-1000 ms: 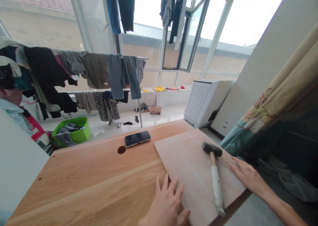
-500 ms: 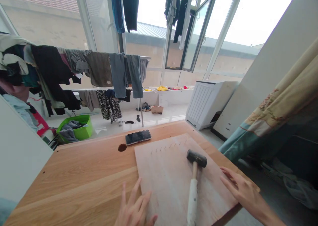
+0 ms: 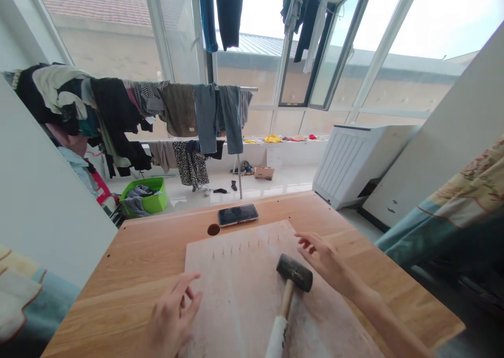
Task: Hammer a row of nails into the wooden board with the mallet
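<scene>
A pale wooden board [image 3: 244,295] lies on the wooden table [image 3: 157,253], with a row of small nails [image 3: 244,245] standing along its far edge. A black-headed mallet [image 3: 293,274] with a light handle rests on the board. My left hand [image 3: 171,318] lies at the board's left edge, fingers loosely curled and empty. Over the board's right part, just beside the mallet head, hovers my right hand [image 3: 326,261] with fingers spread and nothing in them.
A black phone [image 3: 238,214] lies at the table's far edge beside a round hole [image 3: 213,229]. Beyond are a laden clothes rack [image 3: 157,111], a green laundry basket [image 3: 145,200], a white appliance [image 3: 354,158] and a patterned curtain [image 3: 452,200] on the right.
The board, with the mallet on it, has slid left to the table's middle. My right hand left the board's right edge and rose toward the mallet head. The view shifted right.
</scene>
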`<state>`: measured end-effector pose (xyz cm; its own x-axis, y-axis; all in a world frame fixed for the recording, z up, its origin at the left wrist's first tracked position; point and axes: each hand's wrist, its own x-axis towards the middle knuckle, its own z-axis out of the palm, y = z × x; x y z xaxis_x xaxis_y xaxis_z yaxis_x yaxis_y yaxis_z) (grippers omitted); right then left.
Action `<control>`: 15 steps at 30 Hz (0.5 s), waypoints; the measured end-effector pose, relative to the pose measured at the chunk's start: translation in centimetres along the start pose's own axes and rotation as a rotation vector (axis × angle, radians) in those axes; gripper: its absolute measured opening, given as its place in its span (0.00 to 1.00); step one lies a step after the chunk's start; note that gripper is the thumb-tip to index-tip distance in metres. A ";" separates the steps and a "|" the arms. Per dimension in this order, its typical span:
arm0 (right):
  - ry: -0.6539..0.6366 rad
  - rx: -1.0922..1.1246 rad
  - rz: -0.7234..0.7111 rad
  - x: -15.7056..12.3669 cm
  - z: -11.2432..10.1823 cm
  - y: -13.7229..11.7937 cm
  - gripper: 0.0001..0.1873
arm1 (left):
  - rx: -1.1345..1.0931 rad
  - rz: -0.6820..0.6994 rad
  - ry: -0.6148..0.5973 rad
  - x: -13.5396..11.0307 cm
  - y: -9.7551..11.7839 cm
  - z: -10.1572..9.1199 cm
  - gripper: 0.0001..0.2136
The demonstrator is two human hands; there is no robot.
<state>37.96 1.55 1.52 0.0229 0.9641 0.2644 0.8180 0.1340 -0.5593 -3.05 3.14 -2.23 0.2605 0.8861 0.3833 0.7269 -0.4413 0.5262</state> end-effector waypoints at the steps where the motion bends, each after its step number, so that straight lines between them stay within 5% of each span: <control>1: -0.027 0.010 -0.029 1.9 0.5 -0.5 0.16 | -0.044 -0.046 -0.011 1.7 0.5 0.4 0.15; 6: -0.154 0.012 -0.105 7.1 2.8 -1.5 0.16 | -0.255 -0.080 -0.121 7.3 1.9 2.6 0.17; 12: -0.172 -0.010 -0.142 7.4 2.9 -2.5 0.19 | -0.339 -0.136 -0.055 7.9 2.0 3.5 0.14; 15: -0.215 -0.035 -0.177 7.5 3.2 -3.4 0.18 | -0.360 -0.142 -0.116 8.2 2.2 4.0 0.14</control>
<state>33.46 9.07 2.91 -0.2417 0.9533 0.1809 0.8176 0.3005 -0.4911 3.27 10.02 -0.96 0.2587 0.9428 0.2104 0.4968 -0.3167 0.8080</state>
